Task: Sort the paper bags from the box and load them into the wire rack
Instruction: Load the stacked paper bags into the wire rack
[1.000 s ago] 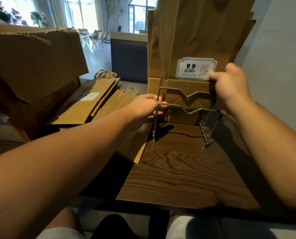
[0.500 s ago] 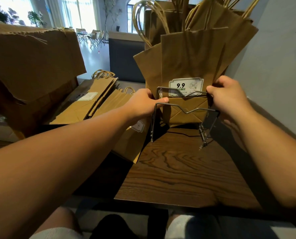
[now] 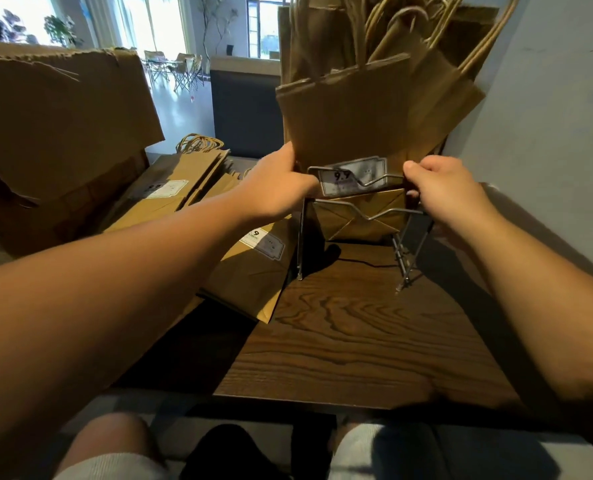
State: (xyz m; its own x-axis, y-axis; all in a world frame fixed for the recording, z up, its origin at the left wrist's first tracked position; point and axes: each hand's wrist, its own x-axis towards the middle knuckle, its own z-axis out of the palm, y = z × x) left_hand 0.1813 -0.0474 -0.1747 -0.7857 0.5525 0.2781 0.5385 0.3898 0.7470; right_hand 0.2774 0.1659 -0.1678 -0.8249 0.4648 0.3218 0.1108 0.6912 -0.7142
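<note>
Two hands steady a bundle of paper bags standing upright in the wire rack, the landmark here. Left of the rack looms the torn cardboard box; between box and rack, more flat bags lie stacked on the wooden table. The left hand grips the bundle's left edge, and the right hand pinches its right edge above the rack's front wire.

Dark wood-grain table below the grip. Grey wall to its right. Folding chairs and bright windows far beyond, left.
</note>
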